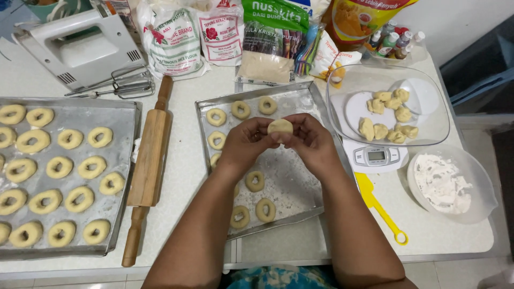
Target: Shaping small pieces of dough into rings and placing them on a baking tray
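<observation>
A round, pale piece of dough (280,126) is pinched between the fingertips of my left hand (244,142) and my right hand (312,141). Both hands hover over a floured metal tray (300,182) that carries several ring-shaped dough pieces, such as one ring (255,181) just below my left wrist. My forearms hide part of that tray's lower half.
A second tray (120,109) full of dough rings lies at the left, with a wooden rolling pin (147,166) between the trays. At the right, a clear bowl (428,115) of dough lumps sits on a scale (377,157); a flour bowl (482,184), yellow scraper (375,200), hand mixer (80,48) and flour bags (176,37) surround them.
</observation>
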